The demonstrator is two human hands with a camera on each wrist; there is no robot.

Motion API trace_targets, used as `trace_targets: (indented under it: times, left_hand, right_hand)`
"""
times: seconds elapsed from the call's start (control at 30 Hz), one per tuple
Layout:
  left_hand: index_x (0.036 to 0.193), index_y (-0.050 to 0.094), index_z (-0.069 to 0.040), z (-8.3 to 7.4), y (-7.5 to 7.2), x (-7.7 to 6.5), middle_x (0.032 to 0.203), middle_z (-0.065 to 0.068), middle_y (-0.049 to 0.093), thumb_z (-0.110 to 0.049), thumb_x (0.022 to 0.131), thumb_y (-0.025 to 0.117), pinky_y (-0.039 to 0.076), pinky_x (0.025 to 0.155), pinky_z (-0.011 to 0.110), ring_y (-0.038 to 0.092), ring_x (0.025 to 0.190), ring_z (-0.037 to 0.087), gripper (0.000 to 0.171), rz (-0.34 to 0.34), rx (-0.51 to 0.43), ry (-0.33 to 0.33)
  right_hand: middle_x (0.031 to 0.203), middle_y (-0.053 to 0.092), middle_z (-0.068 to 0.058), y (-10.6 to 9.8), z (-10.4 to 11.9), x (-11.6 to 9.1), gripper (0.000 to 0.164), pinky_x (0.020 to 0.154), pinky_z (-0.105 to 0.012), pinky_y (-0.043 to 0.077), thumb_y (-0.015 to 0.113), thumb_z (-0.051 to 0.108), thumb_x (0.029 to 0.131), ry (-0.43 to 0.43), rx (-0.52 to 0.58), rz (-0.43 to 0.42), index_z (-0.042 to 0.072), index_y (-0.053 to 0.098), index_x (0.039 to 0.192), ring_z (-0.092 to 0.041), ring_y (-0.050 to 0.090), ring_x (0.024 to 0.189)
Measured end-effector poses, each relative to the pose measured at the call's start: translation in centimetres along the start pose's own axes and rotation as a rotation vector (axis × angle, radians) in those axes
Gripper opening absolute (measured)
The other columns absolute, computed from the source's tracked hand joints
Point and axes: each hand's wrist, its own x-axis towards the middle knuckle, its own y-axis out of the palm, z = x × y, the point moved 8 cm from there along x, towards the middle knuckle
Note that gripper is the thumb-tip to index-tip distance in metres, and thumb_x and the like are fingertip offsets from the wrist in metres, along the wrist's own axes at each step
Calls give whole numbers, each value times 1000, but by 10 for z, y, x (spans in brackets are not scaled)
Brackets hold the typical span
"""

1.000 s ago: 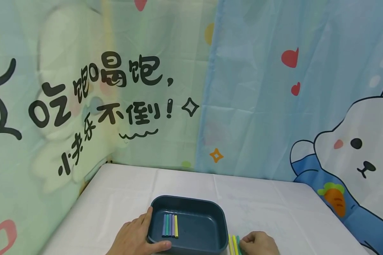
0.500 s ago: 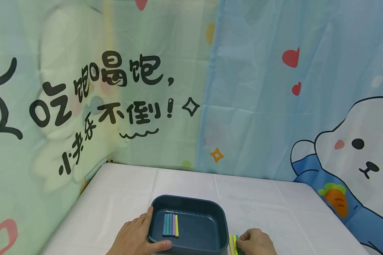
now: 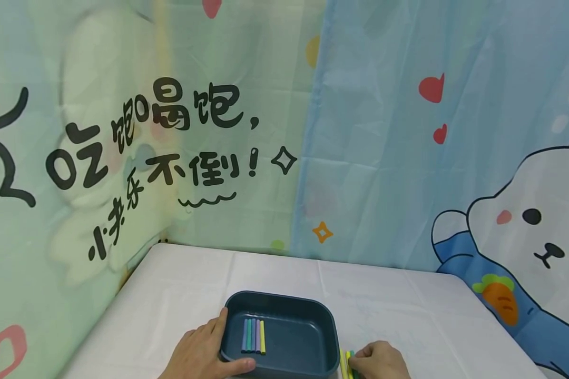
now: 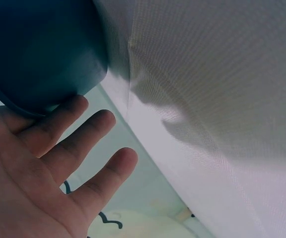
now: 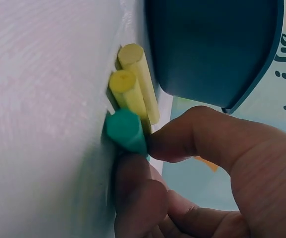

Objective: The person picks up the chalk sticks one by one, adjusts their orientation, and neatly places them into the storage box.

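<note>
My left hand (image 3: 199,347) lies against the left end of a dark blue rectangular tray (image 3: 303,337), thumb at the near rim. In the left wrist view its fingers (image 4: 78,146) are straight, some touching the tray's outer wall. Beside the tray's right end, my right hand (image 3: 381,360) pinches a green chalk stick (image 5: 125,130) between thumb and fingers, low over the cloth. Two yellow chalk sticks, one brighter (image 5: 127,91) and one paler (image 5: 142,82), lie between it and the tray. Several blue, green, purple and yellow chalks (image 3: 253,336) lie side by side inside, toward the left.
A white cloth (image 3: 384,300) covers the table beneath the tray. Behind stands a printed curtain (image 3: 374,184) with black lettering, hearts and a white cartoon animal. The tray wall (image 5: 212,54) rises close to the two yellow chalks.
My right hand has shifted slightly left, bringing the green chalk close against the yellow ones. The left hand, tray and chalks inside stay put.
</note>
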Motion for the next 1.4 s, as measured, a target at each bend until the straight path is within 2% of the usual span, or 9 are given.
trace_targets:
  times: [0.27, 0.47, 0.6, 0.73, 0.83, 1.0, 1.27, 1.4]
  left_hand:
    - [152, 39, 5, -1, 0, 1, 134, 18, 60, -87, 75, 57, 49, 95, 56, 62, 115, 31, 121, 10, 8, -6]
    - [151, 40, 5, 0, 0, 0, 133, 18, 61, -87, 75, 58, 49, 95, 56, 62, 114, 32, 121, 14, 12, -16]
    - [151, 40, 6, -1, 1, 0, 134, 19, 61, -88, 75, 56, 49, 95, 57, 62, 115, 32, 122, 14, 3, -12]
    - [151, 39, 6, -1, 0, 0, 133, 19, 61, -87, 76, 57, 49, 95, 57, 62, 114, 33, 121, 10, 2, -6]
    - [151, 40, 6, -1, 1, 0, 133, 19, 61, -87, 75, 57, 49, 94, 58, 62, 114, 33, 121, 12, 4, -14]
    - [151, 40, 5, 1, 1, -1, 134, 19, 61, -88, 74, 57, 48, 95, 59, 62, 115, 33, 122, 17, 2, -32]
    - [151, 40, 5, 3, 1, -1, 134, 18, 61, -87, 74, 58, 48, 95, 58, 62, 114, 33, 122, 16, -3, -33]
    - [152, 39, 5, 2, 1, -1, 134, 18, 61, -89, 74, 56, 48, 95, 58, 62, 115, 33, 123, 11, -3, -24]
  right_hand:
    - [75, 66, -6, -4, -3, 4, 23, 67, -40, 54, 76, 23, 83, -5, 28, -12, 1, 73, 83, -23, 61, 73]
    - [80, 67, -4, -14, 6, 4, 23, 72, -42, 55, 75, 24, 84, -29, 52, -30, 1, 73, 85, -22, 61, 77]
    - [79, 68, -4, -22, 16, 0, 23, 72, -42, 54, 73, 23, 84, -52, 78, -28, 1, 74, 90, -21, 60, 76]
    - [76, 68, -4, -26, 25, -5, 23, 67, -39, 53, 69, 21, 83, -69, 159, -20, 1, 74, 94, -21, 60, 72]
    - [78, 69, -6, -27, 34, -8, 22, 69, -40, 55, 69, 19, 83, -68, 243, -6, 2, 74, 95, -21, 62, 72]
    - [80, 70, -6, -25, 49, -15, 24, 74, -41, 57, 69, 19, 84, -69, 345, 9, 1, 75, 99, -21, 64, 74]
    - [77, 69, -9, -14, 80, -24, 20, 67, -36, 54, 69, 16, 85, -147, 447, 11, 0, 75, 95, -21, 63, 70]
    - [74, 68, -8, -8, 93, -25, 18, 66, -35, 54, 67, 17, 85, -190, 453, 22, 1, 74, 91, -20, 61, 68]
